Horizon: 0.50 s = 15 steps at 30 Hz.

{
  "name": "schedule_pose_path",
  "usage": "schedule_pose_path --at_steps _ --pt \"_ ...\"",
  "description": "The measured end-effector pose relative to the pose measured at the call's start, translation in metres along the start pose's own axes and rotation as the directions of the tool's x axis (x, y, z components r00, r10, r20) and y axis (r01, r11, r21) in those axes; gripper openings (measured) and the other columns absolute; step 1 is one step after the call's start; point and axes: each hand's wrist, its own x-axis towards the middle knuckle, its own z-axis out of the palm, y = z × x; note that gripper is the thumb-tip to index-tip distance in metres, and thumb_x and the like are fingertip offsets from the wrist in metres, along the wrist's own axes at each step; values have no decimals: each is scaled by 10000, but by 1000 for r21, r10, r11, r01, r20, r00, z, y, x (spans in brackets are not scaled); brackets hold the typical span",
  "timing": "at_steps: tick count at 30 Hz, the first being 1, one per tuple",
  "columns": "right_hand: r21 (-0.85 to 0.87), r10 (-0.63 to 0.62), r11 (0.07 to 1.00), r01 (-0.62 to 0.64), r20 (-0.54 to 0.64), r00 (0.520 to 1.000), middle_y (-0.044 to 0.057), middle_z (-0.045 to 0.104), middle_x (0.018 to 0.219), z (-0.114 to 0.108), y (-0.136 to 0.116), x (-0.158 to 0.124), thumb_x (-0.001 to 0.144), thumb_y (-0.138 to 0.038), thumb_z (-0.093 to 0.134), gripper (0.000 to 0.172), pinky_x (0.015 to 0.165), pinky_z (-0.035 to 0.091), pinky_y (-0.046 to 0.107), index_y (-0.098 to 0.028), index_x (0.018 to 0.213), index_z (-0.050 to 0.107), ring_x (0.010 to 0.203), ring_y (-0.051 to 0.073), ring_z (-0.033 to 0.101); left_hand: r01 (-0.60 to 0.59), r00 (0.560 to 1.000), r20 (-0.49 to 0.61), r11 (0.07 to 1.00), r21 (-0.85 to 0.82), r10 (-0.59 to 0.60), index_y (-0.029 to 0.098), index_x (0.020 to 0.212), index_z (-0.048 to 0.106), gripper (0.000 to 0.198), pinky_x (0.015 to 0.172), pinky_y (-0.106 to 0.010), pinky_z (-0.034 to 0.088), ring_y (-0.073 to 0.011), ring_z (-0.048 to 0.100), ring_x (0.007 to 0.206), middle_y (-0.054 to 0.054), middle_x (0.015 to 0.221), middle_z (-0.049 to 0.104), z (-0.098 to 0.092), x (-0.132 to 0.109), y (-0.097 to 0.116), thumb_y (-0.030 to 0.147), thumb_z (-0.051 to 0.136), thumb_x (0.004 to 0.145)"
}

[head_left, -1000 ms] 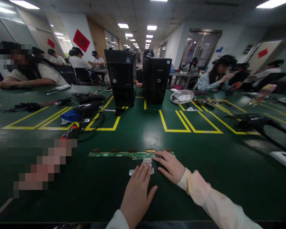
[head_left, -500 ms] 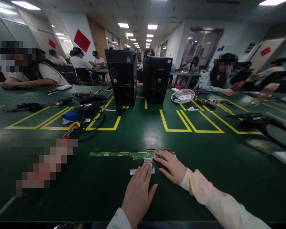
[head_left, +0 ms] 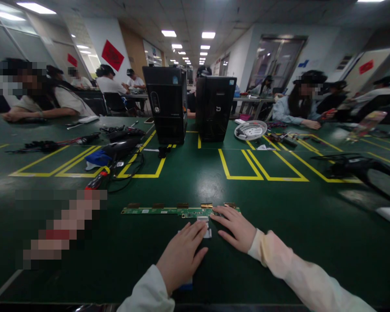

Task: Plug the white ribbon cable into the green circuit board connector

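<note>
A long, narrow green circuit board with copper-coloured tabs along its far edge lies flat on the table in front of me. At its near edge sits a pale connector, with a white flat ribbon cable beside it. My left hand lies over the cable, fingers stretched out, its fingertips at the connector and hiding much of the cable. A blue strip shows below that palm. With fingers spread, my right hand rests its fingertips on the board's right part.
Two black computer towers stand at the back. A white slotted round part lies right of them. Leftward are black cables and a dark tool with a blue part. Yellow tape marks the green table. Other people sit around.
My left hand has shifted slightly left and turned, its forearm now angled from the lower left. A blue strip has come into sight below it. My right hand stays on the board.
</note>
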Motion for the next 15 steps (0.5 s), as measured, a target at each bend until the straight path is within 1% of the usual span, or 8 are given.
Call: schedule_pose_path --at_steps 3,6,9,12,15 --pt "2 4 1000 -4 2 1000 104 415 1422 -1 0 0 902 -339 459 468 1102 285 483 -205 1351 470 1325 246 340 17 1000 7 1000 -9 -17 231 1415 356 513 1089 -447 366 -232 392 1335 -57 1470 413 0 0 -2 386 416 930" --pt "3 9 1000 -9 2 1000 106 416 1420 -1 -1 0 902 -340 459 467 1101 286 483 -205 1349 472 1326 246 339 36 999 -21 999 -15 -36 250 1414 357 508 1077 -450 381 -237 407 1325 -56 1465 420 3 0 -1 403 406 932" --pt "0 9 1000 -9 -1 1000 113 418 1417 -2 -2 0 902 -337 455 467 1098 287 483 -202 1349 472 1325 247 340 54 997 -54 998 -13 -54 233 1392 393 496 1067 -450 392 -245 425 1312 -65 1451 440 5 0 3 408 414 928" --pt "-4 7 1000 -7 -5 1000 120 417 1416 -2 -2 0 898 -329 456 467 1095 290 486 -199 1346 474 1319 248 349 33 996 -83 999 -1 -33 201 1366 425 483 1087 -446 367 -233 436 1304 -83 1428 468 5 1 8 390 434 922" --pt "-14 8 1000 -8 -4 1000 118 413 1420 -2 -3 -1 893 -314 459 474 1097 290 484 -195 1352 465 1321 244 349 -9 993 -115 1000 17 10 187 1384 392 478 1108 -440 337 -208 393 1334 -83 1439 453 1 1 13 352 410 936"
